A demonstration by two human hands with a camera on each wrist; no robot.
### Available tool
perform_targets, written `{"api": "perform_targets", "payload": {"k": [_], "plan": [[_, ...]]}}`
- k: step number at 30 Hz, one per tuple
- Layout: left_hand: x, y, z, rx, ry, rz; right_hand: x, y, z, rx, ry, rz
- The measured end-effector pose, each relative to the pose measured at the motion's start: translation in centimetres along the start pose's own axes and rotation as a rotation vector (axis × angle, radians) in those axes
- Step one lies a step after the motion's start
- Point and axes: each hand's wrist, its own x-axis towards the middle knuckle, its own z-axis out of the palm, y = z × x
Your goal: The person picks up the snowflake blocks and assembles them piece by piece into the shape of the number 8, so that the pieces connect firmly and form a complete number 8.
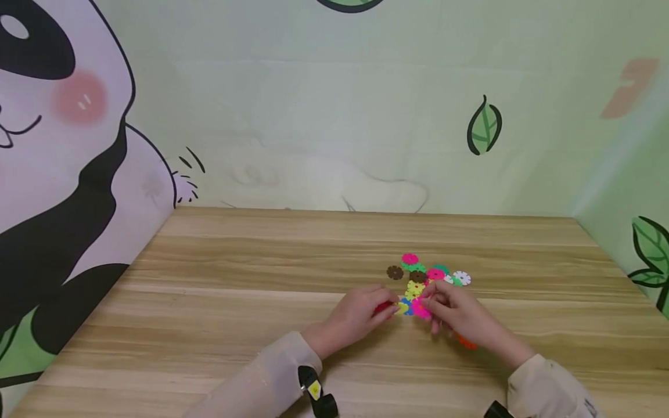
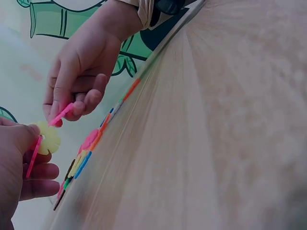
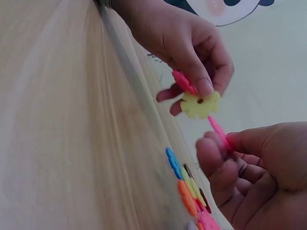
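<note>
Panda and leaf wallpaper is seen behind a wooden bench [image 1: 219, 302], on which a loose cluster of flat snowflake discs [image 1: 425, 274] in pink, brown, green, white and yellow is spread, just beyond both hands. Above the bench, the left hand [image 1: 355, 316] and the right hand [image 1: 460, 316] are brought close together. A yellow disc [image 3: 200, 104] joined to a red-pink disc [image 3: 182, 81] is pinched in the left grip, with the thumb pressed on the yellow face. A pink disc [image 3: 218, 132] is pinched edge-on between thumb and forefinger of the right grip, its free edge held just beside the yellow disc's rim.
</note>
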Motion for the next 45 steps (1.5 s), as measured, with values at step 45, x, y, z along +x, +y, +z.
{"api": "perform_targets", "payload": {"k": [45], "plan": [[0.3,0.5,-0.9,-0.091,0.021,-0.086,1.4,-1.6,2.0,0.121,0.046,-0.018]]}}
